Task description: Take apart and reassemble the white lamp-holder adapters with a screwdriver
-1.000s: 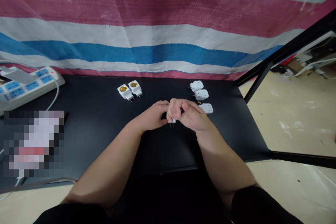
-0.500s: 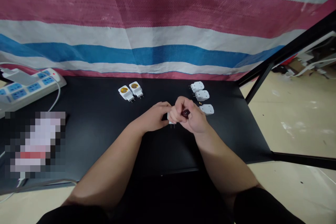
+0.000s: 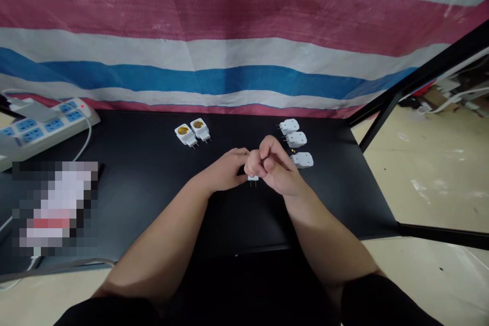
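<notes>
Left grip point(image 3: 226, 172) pinches a white plug adapter point(image 3: 252, 178), prongs toward the wearer, over the bench point(image 3: 237, 219); right grip point(image 3: 277, 167), fingers curled in, partly covers it, its own contents hidden. Beyond, rightward, three white plug shells point(image 3: 296, 139) lie near small brass bits point(image 3: 293, 151); leftward, two gold-centred plug pieces point(image 3: 186, 135) sit side by side.

ok so the right hand point(image 3: 278, 169) is curled differently now, hiding the dark thing visible there a moment ago
</notes>
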The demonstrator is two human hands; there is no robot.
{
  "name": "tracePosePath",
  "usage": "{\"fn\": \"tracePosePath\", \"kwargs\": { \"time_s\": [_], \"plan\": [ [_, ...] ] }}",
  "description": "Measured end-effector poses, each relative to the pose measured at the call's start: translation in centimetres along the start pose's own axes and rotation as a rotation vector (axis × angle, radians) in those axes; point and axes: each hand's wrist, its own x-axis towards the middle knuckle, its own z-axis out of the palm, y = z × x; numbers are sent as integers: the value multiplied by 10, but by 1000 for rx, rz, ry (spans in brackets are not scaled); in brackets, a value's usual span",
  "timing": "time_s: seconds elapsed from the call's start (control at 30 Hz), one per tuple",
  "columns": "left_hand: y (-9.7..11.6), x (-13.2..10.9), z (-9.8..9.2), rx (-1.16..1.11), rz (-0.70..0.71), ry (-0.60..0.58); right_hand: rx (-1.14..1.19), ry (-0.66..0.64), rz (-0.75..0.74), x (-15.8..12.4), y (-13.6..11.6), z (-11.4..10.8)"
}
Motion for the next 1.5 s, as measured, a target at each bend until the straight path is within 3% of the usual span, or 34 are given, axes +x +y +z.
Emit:
{"fn": "tracePosePath", "kwargs": {
  "time_s": [0.3, 0.5, 0.67, 0.9, 1.03, 1.27, 1.37, 1.5],
  "plan": [
    [-1, 0, 1, 4, 12, 0, 14, 21, 49, 0, -2, -2],
    [-3, 1, 1, 21, 31, 13, -201, -6, 86, -6, -11, -13],
    [0, 2, 0, -30, 6, -4, -41, -32, 94, -7, -7, -4],
    [0, 1, 1, 20, -24, -5, -156, -73, 121, -9, -8, -2],
    [3, 1, 0, -13, -5, -16, -80, -81, 81, -7, -1, -3],
    [2, 1, 0, 20, 6, 10, -68, 9, 61, -1, -4, -2],
    [0, 2, 0, 3, 25, -14, -24, 3, 135, 0, -6, -3],
    [-1, 1, 1, -6, 9, 1, -19, -6, 79, -3, -2, -2]
  ]
}}
